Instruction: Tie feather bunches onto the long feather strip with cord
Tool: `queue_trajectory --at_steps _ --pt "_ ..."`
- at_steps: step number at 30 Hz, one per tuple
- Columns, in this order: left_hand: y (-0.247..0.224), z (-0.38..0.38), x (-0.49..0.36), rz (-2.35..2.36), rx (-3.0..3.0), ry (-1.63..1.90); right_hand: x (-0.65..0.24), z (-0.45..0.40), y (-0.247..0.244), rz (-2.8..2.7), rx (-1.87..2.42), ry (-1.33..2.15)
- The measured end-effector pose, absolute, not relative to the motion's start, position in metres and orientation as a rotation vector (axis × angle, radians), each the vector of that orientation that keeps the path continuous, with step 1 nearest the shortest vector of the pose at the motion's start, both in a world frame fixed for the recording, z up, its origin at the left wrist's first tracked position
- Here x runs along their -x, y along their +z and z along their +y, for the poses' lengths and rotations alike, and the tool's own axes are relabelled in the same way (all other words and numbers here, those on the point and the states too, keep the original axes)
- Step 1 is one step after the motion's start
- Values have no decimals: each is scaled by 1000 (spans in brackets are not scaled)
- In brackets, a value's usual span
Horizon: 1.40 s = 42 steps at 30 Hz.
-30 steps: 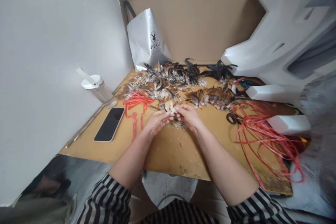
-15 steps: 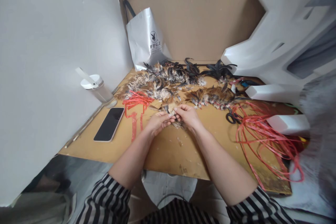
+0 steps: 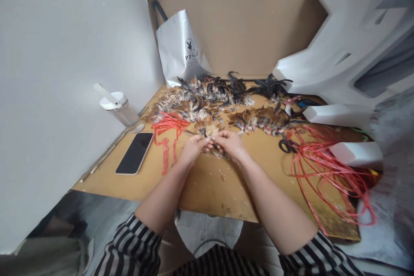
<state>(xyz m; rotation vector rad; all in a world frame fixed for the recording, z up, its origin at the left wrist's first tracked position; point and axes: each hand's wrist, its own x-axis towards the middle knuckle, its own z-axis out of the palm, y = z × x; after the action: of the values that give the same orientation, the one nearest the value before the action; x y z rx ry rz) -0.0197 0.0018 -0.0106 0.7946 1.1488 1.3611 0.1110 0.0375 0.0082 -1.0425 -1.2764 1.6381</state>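
Note:
Near the middle of the table, my left hand (image 3: 196, 148) and my right hand (image 3: 230, 144) meet fingertip to fingertip. Both pinch a small tuft of brown feathers (image 3: 211, 130), whose tips fan out above the fingers. More loose feathers lie under the hands. Behind them spread piles of brown and black feathers (image 3: 213, 92), with a row of brown feather bundles (image 3: 260, 120) to the right. Cut red plastic strips (image 3: 170, 123) lie left of the hands.
A phone (image 3: 135, 153) and a lidded cup (image 3: 121, 108) are at the left. A silver bag (image 3: 181, 47) stands at the back. Black-handled scissors (image 3: 286, 145) and tangled red strings (image 3: 326, 168) lie right, beside white foam pieces (image 3: 355, 154).
My left hand has shifted slightly up and its fingers have curled in more. My right hand has moved a little left, and the tuft's feathers show more above the fingers.

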Motion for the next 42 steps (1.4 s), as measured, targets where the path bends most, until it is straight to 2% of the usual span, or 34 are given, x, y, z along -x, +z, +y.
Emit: queue_trajectory --at_steps 7,11,28,42 --pt "-13 4 25 1061 -626 1478 -110 35 7 -1315 1074 1583" --pt "-13 4 26 993 -552 1431 -106 33 9 -1242 1021 1573" --pt "-14 3 21 1006 -670 1417 -108 37 7 -1216 956 1710" --pt "-9 -2 20 1002 -710 1324 -107 34 9 -1195 950 1646"
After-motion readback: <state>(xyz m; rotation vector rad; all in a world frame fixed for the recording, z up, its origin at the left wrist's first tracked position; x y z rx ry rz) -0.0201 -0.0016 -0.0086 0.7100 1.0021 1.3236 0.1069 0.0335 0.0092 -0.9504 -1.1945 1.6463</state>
